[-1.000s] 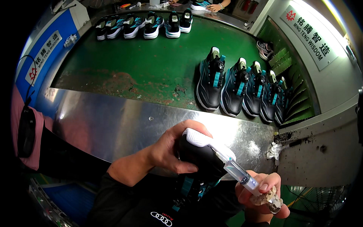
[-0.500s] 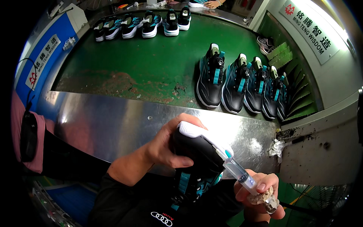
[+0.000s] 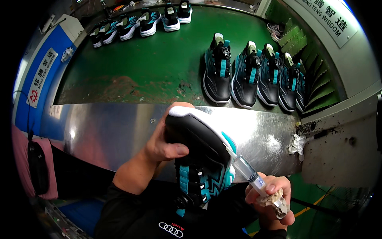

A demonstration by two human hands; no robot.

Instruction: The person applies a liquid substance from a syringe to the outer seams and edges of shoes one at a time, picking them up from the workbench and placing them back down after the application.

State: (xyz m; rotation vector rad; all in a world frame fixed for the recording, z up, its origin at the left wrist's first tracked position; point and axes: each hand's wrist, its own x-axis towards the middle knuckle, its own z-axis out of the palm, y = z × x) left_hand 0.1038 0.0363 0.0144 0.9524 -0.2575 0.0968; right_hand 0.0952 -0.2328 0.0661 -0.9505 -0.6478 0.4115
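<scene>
My left hand (image 3: 165, 145) grips the toe end of a black sneaker (image 3: 199, 139) with teal straps and a white sole, thumb on the upper and fingers behind the sole. The toe points away from me, the sole edge faces up and right. In my right hand (image 3: 274, 195) is a clear syringe (image 3: 246, 169), held by its plunger end, which is wrapped in a crumpled, crusty tan lump (image 3: 276, 201). The syringe's thin tip touches or nearly touches the seam between upper and sole on the sneaker's right side.
A row of matching sneakers (image 3: 218, 75) stands at the right of the green conveyor belt (image 3: 159, 63); several more (image 3: 149, 24) stand at the far left. Before me runs a metal ledge (image 3: 115, 127). Crumpled white tissue (image 3: 297, 144) lies by the machine housing at right.
The sneaker has moved up and left and is turned so more of its right side shows. The syringe tip has shifted along the sole seam, and my view has tilted slightly.
</scene>
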